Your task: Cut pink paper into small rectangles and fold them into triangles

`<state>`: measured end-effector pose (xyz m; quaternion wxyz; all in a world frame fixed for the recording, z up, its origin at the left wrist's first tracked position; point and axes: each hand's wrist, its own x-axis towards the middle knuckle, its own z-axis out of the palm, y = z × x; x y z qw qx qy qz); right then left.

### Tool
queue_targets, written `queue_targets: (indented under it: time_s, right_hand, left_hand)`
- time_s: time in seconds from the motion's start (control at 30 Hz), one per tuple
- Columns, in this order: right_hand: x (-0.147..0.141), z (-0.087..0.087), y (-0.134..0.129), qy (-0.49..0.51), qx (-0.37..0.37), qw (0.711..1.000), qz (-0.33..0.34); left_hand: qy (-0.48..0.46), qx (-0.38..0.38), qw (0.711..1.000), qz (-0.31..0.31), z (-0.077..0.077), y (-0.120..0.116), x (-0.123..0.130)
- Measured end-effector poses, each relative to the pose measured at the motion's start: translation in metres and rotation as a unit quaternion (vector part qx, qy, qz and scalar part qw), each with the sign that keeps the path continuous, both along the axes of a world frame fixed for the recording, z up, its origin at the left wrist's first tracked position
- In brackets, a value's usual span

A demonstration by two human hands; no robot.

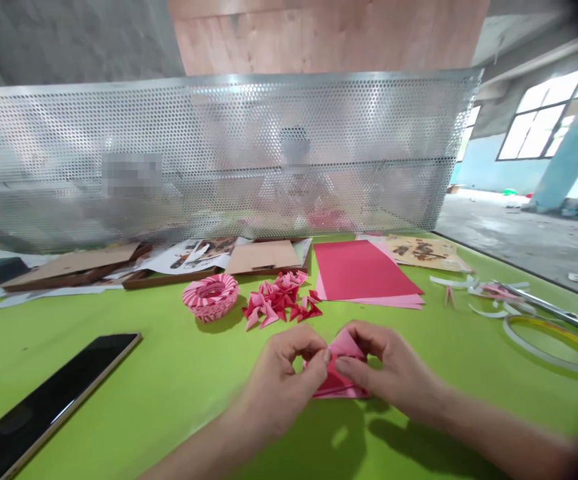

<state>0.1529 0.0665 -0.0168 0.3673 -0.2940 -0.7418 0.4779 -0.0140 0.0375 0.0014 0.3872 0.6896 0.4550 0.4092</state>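
Note:
Both hands meet over the near middle of the green table. A small pink piece of paper [346,343], standing in a folded peak, is pinched between the thumb and fingers of my right hand [393,363]. My left hand [286,377] has its thumb and fingertips closed at the left edge of the same paper. Just below lie small red and pink paper pieces [336,381], partly covered by my fingers. Beyond them are a heap of folded red and pink paper pieces [281,298] and a round ring of interlocked pink and white folded paper [211,297].
Red and pink sheets [366,270] lie behind my right hand. To the right are paper scraps [499,293], scissors [553,308] and a tape roll [553,357]. A phone [59,400] lies at left. Cardboard trays [263,258] stand before a perforated metal screen [249,153].

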Motion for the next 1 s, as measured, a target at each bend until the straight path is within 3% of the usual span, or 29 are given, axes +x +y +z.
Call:
queue_targets:
  time_s: [0.13, 0.33, 0.7, 0.83, 0.93, 1.0]
  right_hand:
    - [-0.005, -0.002, 0.0, 0.069, -0.084, 0.994, -0.008]
    - [-0.005, -0.004, 0.001, 0.081, -0.114, 0.99, 0.01]
    - [-0.002, 0.001, -0.001, 0.033, -0.048, 0.998, 0.008]
    - [0.002, 0.002, -0.002, 0.008, 0.054, 0.998, -0.032]
    - [0.005, 0.004, -0.003, 0.03, 0.197, 0.972, -0.123]
    - [0.006, 0.007, -0.005, 0.038, 0.229, 0.963, -0.134]
  left_hand:
    - [-0.023, -0.027, 0.999, 0.0, -0.001, 0.0, 0.001]
    - [-0.018, -0.07, 0.997, -0.002, -0.002, 0.0, 0.002]
    - [0.011, 0.039, 0.999, 0.034, -0.001, -0.001, 0.003]
    - [0.046, 0.098, 0.994, 0.036, 0.0, -0.003, 0.002]
    - [0.096, 0.17, 0.98, 0.038, -0.001, -0.004, 0.0]
    - [0.133, 0.217, 0.966, 0.04, -0.002, -0.005, -0.002]
